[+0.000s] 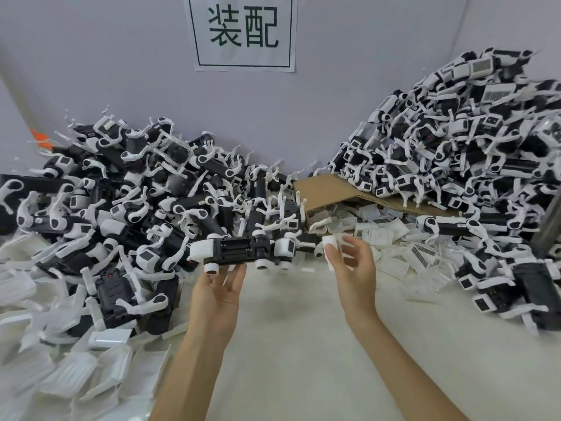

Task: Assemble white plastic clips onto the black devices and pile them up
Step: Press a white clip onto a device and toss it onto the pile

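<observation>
My left hand holds a black device from below, its open battery bay facing me, with white parts on both ends. Just to the right, my right hand pinches a small white plastic clip between thumb and fingers, a short gap away from the device's right end. Both hands hover over the pale table surface at centre.
A large heap of black-and-white devices fills the left, a taller heap the right. White plastic trays lie at the front left. A cardboard flap and loose labelled white pieces sit behind my hands. A paper sign hangs on the wall.
</observation>
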`<state>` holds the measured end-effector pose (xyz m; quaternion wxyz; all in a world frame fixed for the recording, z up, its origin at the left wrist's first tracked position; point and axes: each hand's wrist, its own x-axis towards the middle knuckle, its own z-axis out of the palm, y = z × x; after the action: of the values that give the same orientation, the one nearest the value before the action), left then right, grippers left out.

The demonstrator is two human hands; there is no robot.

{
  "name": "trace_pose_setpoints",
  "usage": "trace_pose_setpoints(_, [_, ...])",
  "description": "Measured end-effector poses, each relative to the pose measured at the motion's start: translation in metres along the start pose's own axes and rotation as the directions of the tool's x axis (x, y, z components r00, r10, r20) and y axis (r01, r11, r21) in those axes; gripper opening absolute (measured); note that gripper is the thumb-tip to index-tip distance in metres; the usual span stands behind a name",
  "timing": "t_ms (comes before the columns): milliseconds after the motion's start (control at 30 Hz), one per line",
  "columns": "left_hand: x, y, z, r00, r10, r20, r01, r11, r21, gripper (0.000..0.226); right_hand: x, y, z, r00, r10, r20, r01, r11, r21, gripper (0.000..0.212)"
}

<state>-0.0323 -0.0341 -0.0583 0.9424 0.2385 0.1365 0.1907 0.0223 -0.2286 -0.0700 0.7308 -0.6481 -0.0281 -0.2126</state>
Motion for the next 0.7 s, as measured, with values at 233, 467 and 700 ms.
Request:
trace_pose_setpoints(233, [-0.004, -0.002, 0.004, 0.996, 0.019, 0.087, -0.031, 0.989, 0.144, 0.021, -0.012, -0.005, 0.002, 0.881, -0.472, 0.021, 0.467, 0.861, -0.202, 0.034])
trace_pose_setpoints(467, [-0.009, -0.014, 0.007, 0.995, 0.056, 0.083, -0.084, 0.916, 0.392, 0.016, -0.029, -0.009, 0.010, 0.805, -0.568, 0.173, 0.590, 0.798, -0.123, 0.022])
trace_pose_setpoints(700, [-0.011, -0.012, 0.006, 0.996, 0.074, 0.048, -0.088, 0.870, 0.484, 0.036, -0.033, -0.002, 0.013, 0.805, -0.531, 0.265, 0.569, 0.817, -0.092, 0.023])
